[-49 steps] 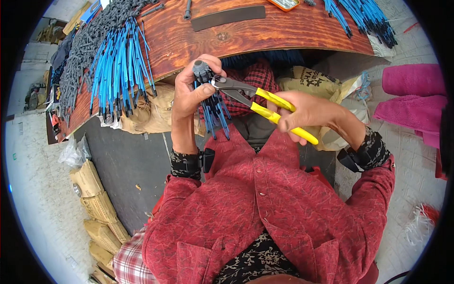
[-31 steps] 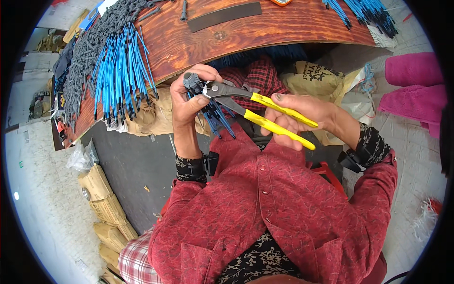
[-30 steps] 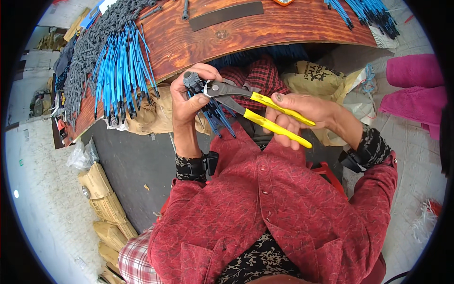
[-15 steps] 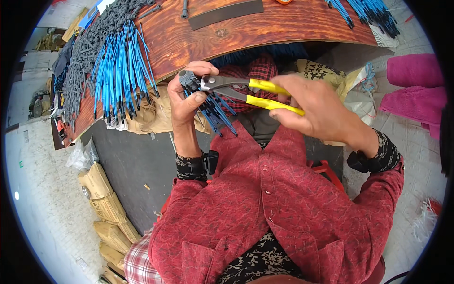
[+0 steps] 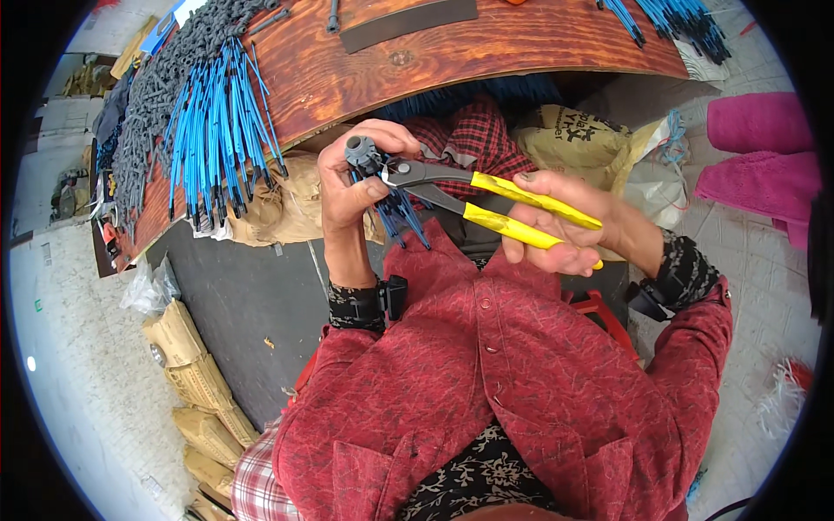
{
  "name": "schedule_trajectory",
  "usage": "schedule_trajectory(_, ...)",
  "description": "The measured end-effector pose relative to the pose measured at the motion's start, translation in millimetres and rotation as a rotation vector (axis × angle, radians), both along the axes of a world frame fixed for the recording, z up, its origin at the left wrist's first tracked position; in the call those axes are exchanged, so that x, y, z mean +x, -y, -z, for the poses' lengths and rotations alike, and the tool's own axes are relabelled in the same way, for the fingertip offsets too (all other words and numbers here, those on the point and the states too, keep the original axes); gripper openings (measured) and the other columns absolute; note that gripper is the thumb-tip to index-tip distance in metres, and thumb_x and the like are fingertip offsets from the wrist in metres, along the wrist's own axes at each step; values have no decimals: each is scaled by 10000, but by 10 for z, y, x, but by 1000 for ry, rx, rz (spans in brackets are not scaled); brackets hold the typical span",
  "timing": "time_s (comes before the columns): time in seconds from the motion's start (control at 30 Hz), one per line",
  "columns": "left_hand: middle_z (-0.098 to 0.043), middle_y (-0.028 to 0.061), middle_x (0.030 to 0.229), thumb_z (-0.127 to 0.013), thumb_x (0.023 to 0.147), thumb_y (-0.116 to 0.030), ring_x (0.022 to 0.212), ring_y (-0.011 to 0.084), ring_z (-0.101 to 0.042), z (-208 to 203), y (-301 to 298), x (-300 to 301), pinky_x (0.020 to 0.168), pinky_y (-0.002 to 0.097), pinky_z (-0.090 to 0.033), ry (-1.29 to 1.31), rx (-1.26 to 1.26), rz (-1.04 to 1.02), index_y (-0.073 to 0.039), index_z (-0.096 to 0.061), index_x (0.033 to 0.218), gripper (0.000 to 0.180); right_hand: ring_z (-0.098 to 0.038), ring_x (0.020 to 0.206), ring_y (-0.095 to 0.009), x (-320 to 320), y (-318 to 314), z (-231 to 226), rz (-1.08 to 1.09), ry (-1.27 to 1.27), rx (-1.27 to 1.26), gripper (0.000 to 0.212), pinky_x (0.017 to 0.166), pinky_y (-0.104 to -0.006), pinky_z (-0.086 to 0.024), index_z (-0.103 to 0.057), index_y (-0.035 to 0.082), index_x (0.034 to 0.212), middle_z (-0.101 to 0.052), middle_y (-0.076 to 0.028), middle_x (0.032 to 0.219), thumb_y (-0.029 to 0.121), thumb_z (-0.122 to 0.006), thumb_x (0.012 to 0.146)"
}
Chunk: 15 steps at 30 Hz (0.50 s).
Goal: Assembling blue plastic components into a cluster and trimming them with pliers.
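My left hand [image 5: 343, 195] is wrapped round a grey ribbed plastic hub [image 5: 363, 154] with a round hole in its top. Thin blue rods with dark tips [image 5: 398, 217] hang down below it. In my right hand [image 5: 566, 195] is a pair of pliers [image 5: 508, 193] with yellow-sleeved handles. The thumb lies along the upper handle and the fingers curl round the lower one, with the handles spread apart. The pliers' dark jaws reach the side of the grey hub beside my left thumb; whether they grip anything there is too small to tell.
Beyond my hands is a curved wooden tabletop [image 5: 521, 43] holding a flat dark bar [image 5: 408, 24]. A heap of grey parts with blue rods [image 5: 217, 139] overhangs its left edge. Sacks [image 5: 573, 143] lie below, and magenta towels [image 5: 760, 165] are at right.
My right hand has moved down and turned, so the palm and curled fingers show. The pliers' handles have swung right and down. My left hand and the grey hub have shifted slightly right.
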<state>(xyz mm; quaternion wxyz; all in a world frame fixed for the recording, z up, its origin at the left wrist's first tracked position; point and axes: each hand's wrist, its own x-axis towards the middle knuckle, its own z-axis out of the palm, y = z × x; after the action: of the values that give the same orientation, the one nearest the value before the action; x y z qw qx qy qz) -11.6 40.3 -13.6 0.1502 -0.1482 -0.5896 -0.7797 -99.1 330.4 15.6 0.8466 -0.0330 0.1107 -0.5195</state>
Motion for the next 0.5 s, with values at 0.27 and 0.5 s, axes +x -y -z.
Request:
schedule_trajectory(0.27,-640,171,952,-838,760,-360,885,250,-645,43,90,-15,812,366,-525,9,32,-15,29,-644,959,479,-615,503,-187,-43,110,-566,53,-1129,111,648,460,-288,-521,-589,-6,1146,-647,-110,712,611,-575,950)
schedule_trajectory(0.5,-635,165,960,-837,755,-367,903,244,-641,10,87,-17,821,359,-518,15,-4,-55,26,-642,953,482,-647,707,-238,55,86,-850,196,-1909,100,523,615,-363,-516,-590,-18,1136,-657,-134,867,382,-758,843)
